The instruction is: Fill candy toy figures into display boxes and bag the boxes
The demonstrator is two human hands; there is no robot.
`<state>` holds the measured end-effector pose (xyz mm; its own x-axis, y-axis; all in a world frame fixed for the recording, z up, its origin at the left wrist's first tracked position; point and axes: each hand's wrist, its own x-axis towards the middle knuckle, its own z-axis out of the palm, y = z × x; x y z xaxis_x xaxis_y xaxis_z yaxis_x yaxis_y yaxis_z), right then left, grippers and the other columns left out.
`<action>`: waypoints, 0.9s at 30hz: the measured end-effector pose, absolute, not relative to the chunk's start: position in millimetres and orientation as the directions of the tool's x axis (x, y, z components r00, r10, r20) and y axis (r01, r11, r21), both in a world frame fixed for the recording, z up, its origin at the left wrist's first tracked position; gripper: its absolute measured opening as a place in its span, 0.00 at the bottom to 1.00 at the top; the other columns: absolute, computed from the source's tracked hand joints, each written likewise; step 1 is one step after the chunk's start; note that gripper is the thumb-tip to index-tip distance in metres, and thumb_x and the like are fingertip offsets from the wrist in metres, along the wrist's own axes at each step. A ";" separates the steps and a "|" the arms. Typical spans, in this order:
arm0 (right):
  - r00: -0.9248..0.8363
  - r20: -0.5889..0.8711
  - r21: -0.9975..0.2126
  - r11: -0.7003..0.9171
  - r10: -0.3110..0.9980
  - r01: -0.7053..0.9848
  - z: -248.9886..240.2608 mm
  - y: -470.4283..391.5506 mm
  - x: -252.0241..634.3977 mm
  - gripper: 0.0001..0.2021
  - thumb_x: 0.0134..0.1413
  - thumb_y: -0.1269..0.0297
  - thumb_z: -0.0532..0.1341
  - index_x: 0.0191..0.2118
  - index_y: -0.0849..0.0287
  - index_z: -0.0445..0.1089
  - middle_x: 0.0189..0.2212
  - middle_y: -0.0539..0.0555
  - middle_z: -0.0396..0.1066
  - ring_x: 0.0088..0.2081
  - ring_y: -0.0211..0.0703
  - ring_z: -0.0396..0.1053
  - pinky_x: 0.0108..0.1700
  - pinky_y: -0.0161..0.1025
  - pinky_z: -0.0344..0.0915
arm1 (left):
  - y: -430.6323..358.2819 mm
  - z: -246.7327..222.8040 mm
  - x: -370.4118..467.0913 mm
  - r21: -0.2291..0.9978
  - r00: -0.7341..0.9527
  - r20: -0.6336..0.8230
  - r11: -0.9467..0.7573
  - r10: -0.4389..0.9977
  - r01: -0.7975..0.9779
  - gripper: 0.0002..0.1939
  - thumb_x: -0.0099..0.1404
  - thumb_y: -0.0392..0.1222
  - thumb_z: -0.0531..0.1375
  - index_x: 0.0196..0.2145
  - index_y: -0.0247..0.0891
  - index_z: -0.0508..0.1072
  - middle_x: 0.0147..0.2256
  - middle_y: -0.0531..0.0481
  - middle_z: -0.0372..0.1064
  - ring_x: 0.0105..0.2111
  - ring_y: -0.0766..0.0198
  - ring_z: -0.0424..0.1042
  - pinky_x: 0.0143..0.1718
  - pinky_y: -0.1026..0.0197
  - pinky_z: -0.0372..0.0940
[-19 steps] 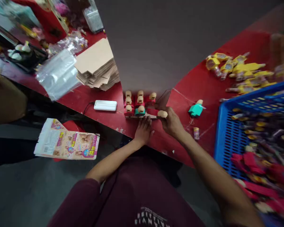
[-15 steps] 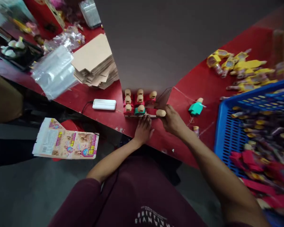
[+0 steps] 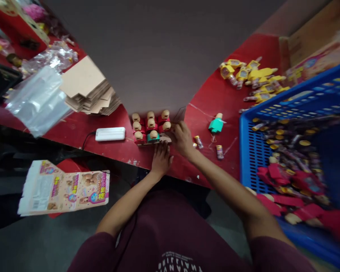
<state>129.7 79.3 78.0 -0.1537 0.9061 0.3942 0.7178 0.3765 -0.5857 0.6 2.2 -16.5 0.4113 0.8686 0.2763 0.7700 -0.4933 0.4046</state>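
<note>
On a card base (image 3: 166, 139) in the head view, 8 toys (image 3: 151, 122) are standing, 1 near-right spot seemingly remaining. The left hand (image 3: 160, 160) is resting unclenched at its front; the right hand (image 3: 183, 139) is curling by a middle-row toy, grip unclear.

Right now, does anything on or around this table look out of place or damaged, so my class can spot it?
Yes. Below the table, the printed card sheet has a ragged left edge, as if torn. A green toy lies apart from the grouped toys, so it looks stray.
</note>
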 end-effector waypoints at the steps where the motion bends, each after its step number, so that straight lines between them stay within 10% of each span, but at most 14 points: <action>1: -0.102 0.418 -0.599 0.359 0.903 0.716 76.0 75.3 125.0 0.09 0.65 0.64 0.53 0.45 0.58 0.68 0.42 0.60 0.69 0.44 0.50 0.66 0.46 0.47 0.67 | 2.5 -16.5 0.7 0.409 0.408 0.287 -0.496 0.867 0.766 0.25 0.67 0.40 0.55 0.60 0.31 0.61 0.63 0.33 0.56 0.69 0.48 0.43 0.66 0.36 0.44; 6: -0.028 0.424 -0.615 0.311 0.905 0.725 77.3 72.8 142.5 0.09 0.63 0.62 0.57 0.47 0.54 0.68 0.45 0.55 0.71 0.44 0.43 0.69 0.45 0.41 0.70 | 7.4 -13.5 1.6 0.393 0.402 0.393 -0.546 0.827 0.740 0.21 0.67 0.40 0.55 0.56 0.31 0.65 0.63 0.31 0.56 0.69 0.48 0.43 0.66 0.38 0.45; 9: 0.277 0.390 -0.610 0.022 0.878 0.792 84.3 75.8 213.2 0.10 0.65 0.62 0.53 0.46 0.57 0.69 0.43 0.56 0.71 0.43 0.43 0.69 0.46 0.41 0.69 | 10.4 -11.3 2.2 0.360 0.415 0.420 -0.568 0.807 0.740 0.18 0.68 0.39 0.56 0.54 0.30 0.68 0.64 0.31 0.53 0.69 0.47 0.41 0.66 0.37 0.45; 12: 0.765 0.247 -0.600 -0.526 0.595 0.603 94.3 72.6 310.5 0.10 0.63 0.67 0.53 0.44 0.61 0.70 0.46 0.60 0.71 0.51 0.46 0.66 0.56 0.42 0.62 | 11.3 -9.5 3.1 0.336 0.437 0.423 -0.585 0.794 0.738 0.18 0.68 0.39 0.56 0.52 0.28 0.70 0.66 0.30 0.49 0.69 0.45 0.40 0.66 0.36 0.46; 15: 0.932 0.184 -0.604 -0.713 0.312 0.358 102.7 65.2 391.2 0.15 0.61 0.71 0.49 0.49 0.71 0.66 0.50 0.74 0.66 0.56 0.57 0.63 0.59 0.53 0.57 | 11.7 -7.6 4.2 0.325 0.440 0.435 -0.592 0.786 0.738 0.17 0.67 0.39 0.56 0.52 0.28 0.71 0.67 0.31 0.46 0.69 0.44 0.39 0.65 0.35 0.47; 21: 0.993 0.055 -0.707 -0.699 0.102 0.111 108.4 66.0 451.1 0.25 0.51 0.66 0.62 0.54 0.74 0.62 0.51 0.80 0.64 0.56 0.68 0.62 0.58 0.60 0.56 | 13.5 -6.0 5.5 0.301 0.438 0.456 -0.598 0.774 0.743 0.16 0.67 0.38 0.56 0.50 0.28 0.73 0.67 0.32 0.45 0.68 0.42 0.42 0.64 0.35 0.49; 27: 0.988 -0.048 -0.936 -0.353 0.148 0.007 97.7 70.6 436.1 0.12 0.52 0.68 0.55 0.43 0.66 0.66 0.38 0.65 0.72 0.45 0.53 0.71 0.45 0.48 0.68 | 15.4 -8.6 5.1 0.315 0.435 0.466 -0.604 0.770 0.732 0.16 0.66 0.38 0.57 0.50 0.29 0.73 0.67 0.32 0.47 0.68 0.42 0.43 0.64 0.34 0.49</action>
